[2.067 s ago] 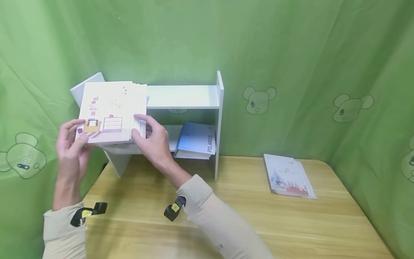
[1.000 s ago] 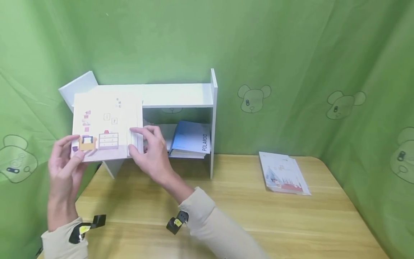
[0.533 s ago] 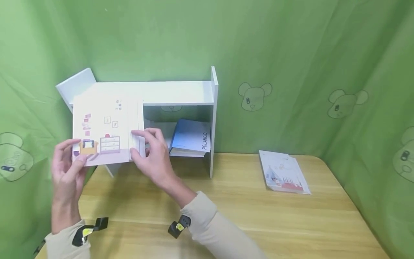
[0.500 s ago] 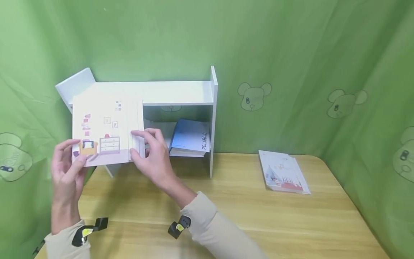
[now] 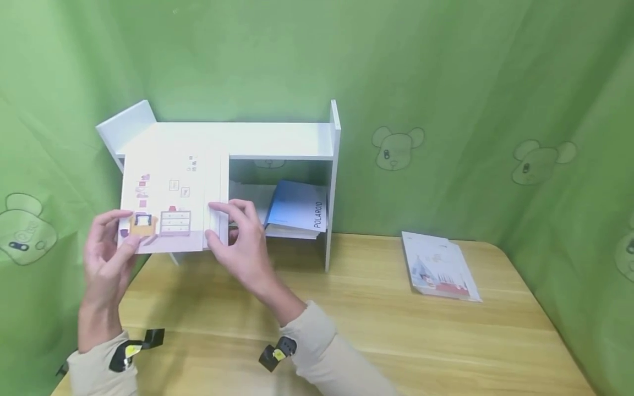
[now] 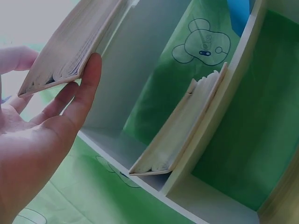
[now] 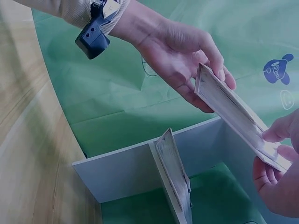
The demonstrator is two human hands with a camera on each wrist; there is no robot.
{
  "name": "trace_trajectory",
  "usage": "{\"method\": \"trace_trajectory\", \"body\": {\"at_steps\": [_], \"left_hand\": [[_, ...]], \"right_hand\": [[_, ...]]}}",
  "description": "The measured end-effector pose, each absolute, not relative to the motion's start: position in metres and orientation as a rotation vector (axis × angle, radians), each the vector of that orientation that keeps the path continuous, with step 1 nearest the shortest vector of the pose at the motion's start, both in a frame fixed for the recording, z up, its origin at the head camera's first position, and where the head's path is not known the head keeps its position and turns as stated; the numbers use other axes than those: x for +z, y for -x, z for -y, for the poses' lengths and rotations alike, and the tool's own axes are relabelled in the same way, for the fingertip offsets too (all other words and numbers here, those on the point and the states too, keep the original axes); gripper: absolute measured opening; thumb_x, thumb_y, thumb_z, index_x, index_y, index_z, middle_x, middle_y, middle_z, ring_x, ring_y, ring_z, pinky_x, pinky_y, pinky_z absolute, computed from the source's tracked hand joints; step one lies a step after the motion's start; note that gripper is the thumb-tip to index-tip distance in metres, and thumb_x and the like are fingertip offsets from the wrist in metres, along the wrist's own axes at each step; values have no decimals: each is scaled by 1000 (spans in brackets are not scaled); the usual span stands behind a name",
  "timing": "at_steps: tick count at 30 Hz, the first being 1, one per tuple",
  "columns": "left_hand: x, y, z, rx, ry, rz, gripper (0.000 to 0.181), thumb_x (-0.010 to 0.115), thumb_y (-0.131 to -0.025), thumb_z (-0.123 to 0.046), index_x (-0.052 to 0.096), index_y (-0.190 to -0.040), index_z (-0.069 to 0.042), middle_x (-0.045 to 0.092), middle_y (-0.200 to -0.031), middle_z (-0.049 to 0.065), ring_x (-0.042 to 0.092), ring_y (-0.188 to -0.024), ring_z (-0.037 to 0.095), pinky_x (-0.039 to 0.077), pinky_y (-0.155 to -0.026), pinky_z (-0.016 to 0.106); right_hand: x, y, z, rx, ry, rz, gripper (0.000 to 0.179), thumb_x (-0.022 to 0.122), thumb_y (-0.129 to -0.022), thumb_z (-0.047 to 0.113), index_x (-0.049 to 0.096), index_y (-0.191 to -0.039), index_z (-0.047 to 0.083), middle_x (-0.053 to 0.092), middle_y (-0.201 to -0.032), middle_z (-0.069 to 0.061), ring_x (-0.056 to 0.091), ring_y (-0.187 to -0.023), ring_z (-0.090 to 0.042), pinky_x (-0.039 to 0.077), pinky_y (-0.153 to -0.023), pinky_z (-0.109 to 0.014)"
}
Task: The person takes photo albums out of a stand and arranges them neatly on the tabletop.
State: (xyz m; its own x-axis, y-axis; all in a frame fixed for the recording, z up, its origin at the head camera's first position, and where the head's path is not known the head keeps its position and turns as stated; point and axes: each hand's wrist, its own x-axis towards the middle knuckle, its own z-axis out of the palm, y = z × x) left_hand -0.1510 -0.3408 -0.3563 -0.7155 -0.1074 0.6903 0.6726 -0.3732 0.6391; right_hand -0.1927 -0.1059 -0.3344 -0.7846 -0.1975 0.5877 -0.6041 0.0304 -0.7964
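Note:
In the head view, a white photo album with a drawn armchair and dresser on its cover is held up before the shelf's left half. My left hand pinches its lower left corner, thumb on the cover. At the opposite side, my right hand grips the spine edge between thumb and fingers. From the left wrist, the held album shows its thick page block, its covers closed. Another album lies flat on the middle board below it; the held album mostly hides that one from the head.
A white two-tier shelf stands at the back left of the wooden table. A blue POLAROID album lies on its middle board, at the right. Another illustrated white album lies on the table's right side. Green curtain surrounds everything.
Over the last two seconds both hands have lowered the album from in front of the top board's left end. In the last half second it has barely moved; the view has shifted slightly.

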Motion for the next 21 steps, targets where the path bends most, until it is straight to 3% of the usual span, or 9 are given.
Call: {"method": "trace_trajectory", "body": {"at_steps": [4,15,21], "left_hand": [[-355,147,344,-2085,836,1396,55,23,-84,34,33,-137,22,35,-142,33,56,-116,35,59,-95,37],[-353,145,338,-1897,809,1570,53,36,-82,35,38,-134,25,43,-139,31,61,-111,31,61,-89,30],[-352,146,334,-1901,812,1573,52,36,-83,34,38,-134,25,44,-138,31,61,-111,31,61,-89,30]], "right_hand": [[-335,189,104,1790,-824,2020,45,76,-87,-2,68,-129,8,51,-130,-8,56,-97,-11,60,-70,-17],[-342,187,89,1690,-831,2022,44,77,-86,1,69,-129,9,54,-128,-7,55,-98,-13,59,-70,-16],[-343,187,84,1664,-839,2014,45,77,-86,1,68,-130,9,53,-129,-7,56,-99,-13,59,-71,-18]]}}
